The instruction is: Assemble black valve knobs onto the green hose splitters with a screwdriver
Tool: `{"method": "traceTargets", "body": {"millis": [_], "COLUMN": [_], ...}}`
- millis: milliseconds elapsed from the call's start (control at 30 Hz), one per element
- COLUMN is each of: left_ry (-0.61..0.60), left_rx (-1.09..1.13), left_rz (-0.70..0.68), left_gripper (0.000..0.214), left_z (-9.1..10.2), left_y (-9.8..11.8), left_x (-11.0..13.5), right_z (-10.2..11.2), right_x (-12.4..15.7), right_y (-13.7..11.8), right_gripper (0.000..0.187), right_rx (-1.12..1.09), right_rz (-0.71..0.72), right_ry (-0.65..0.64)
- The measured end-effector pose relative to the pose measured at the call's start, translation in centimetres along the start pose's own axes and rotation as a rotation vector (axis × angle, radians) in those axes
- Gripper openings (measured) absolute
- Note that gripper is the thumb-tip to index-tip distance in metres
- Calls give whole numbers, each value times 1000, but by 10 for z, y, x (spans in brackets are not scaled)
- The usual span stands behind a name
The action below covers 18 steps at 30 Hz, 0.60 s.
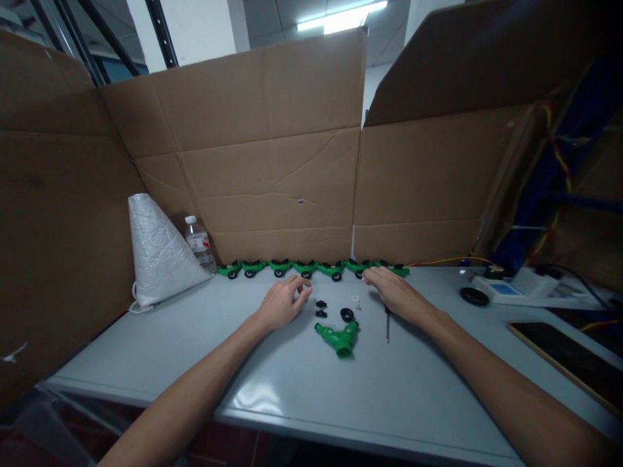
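My left hand (pixel 286 302) is over the table left of the loose parts, fingers curved, thumb apart, nothing between them. My right hand (pixel 393 292) reaches toward the right end of a row of green fittings with black ends (pixel 305 268); its fingers look loosely extended and hold nothing I can see. Beneath its wrist lies a screwdriver (pixel 388 324), handle partly covered. Between the hands lie a green Y-shaped plastic fitting (pixel 341 338), a black ring (pixel 347 314), a small white ring (pixel 355 298), tiny pale pieces (pixel 358 306) and two small black parts (pixel 321 314).
Cardboard walls (pixel 272 175) enclose the table (pixel 272 383). At the left stand a silvery pouch (pixel 160 259) and a water bottle (pixel 199 243). On the right are a black round lid (pixel 474 297), a power strip (pixel 516 292), cables and a dark flat panel (pixel 564 353).
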<state>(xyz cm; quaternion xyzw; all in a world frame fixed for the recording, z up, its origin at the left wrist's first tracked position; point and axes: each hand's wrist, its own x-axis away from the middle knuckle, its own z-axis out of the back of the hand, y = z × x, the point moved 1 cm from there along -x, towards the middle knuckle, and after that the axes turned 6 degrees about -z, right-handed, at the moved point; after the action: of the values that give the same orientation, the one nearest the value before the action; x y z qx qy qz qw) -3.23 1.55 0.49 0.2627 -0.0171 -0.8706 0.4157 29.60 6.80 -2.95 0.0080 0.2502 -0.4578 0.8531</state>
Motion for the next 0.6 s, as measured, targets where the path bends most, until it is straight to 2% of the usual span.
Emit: {"method": "traceTargets", "body": {"millis": [233,400,600], "left_ry": [5,-11,-18], "left_rx": [-10,-19,-8], "left_rz": [18,13,17], "left_gripper": [28,28,27], "left_z": [-2,-2,-1], "left_y": [-2,-2,-1], "left_x": [0,-1,-1], "right_z": [-2,-6,-9], "right_x": [1,0,2], "right_y": [1,3,3], "right_gripper": [36,21,20], "right_rx": [19,50,90], "right_rz": [-10,-12,-13], "right_ry": [17,40,38]}}
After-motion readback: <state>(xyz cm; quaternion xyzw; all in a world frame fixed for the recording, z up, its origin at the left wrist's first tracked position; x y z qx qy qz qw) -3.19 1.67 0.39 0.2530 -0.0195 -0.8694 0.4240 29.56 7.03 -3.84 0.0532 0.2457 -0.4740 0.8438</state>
